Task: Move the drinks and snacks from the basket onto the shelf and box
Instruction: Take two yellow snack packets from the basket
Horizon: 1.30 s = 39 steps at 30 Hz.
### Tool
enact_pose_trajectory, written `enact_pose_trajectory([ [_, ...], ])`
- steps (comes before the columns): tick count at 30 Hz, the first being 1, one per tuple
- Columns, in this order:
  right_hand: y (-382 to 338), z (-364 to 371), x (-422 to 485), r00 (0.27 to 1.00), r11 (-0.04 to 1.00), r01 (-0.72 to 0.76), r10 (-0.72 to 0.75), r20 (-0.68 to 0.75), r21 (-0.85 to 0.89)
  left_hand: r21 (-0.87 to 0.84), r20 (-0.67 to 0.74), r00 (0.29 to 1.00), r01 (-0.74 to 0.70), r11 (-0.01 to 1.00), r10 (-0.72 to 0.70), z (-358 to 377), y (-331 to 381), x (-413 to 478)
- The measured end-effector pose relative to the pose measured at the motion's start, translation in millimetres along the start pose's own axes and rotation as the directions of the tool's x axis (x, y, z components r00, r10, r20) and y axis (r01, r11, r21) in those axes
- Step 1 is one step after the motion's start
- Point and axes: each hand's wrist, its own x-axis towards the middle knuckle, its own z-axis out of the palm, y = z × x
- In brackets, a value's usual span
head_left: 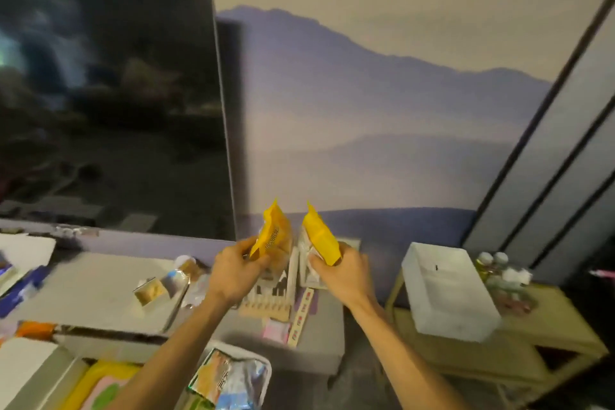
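Basket [268, 373] of snack packets [229, 379], yellow packets [273, 236] aloft

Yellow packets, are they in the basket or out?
Out. Left hand grips one yellow packet, right hand a second packet, both clear of the basket.

No legible text. Dark print on left yellow packet [273, 236] blurred; red marks on strip [301, 316] unreadable.

The left snack packet [271, 238] and the right snack packet [321, 238] are yellow; the far wall [366, 93] shows violet mountains; the box [446, 293] is white.
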Motion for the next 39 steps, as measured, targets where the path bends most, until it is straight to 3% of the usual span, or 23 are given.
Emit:
enact_pose_trajectory([
  [11,106,-212,-1,0.963,0.986,-0.154,0.135,-0.232,-0.067,-0.080,0.197,0.961,-0.183,0.980,0.196,173,151,-3],
  [22,239,-329,45,0.934,0.959,-0.265,0.229,-0.273,-0.103,-0.084,0.219,0.966,-0.121,0.989,0.137,339,213,7],
  [31,358,-303,134,0.888,0.906,-0.416,0.387,-0.248,-0.076,-0.056,0.267,0.963,-0.020,0.998,0.035,485,196,95],
  [35,410,-274,179,0.878,0.899,-0.435,0.410,-0.248,-0.053,0.012,0.259,0.963,0.079,0.997,-0.079,560,158,140],
  [39,474,-222,218,0.857,0.890,-0.448,0.400,-0.324,-0.088,0.201,0.261,0.953,0.099,0.975,-0.151,629,121,166],
])
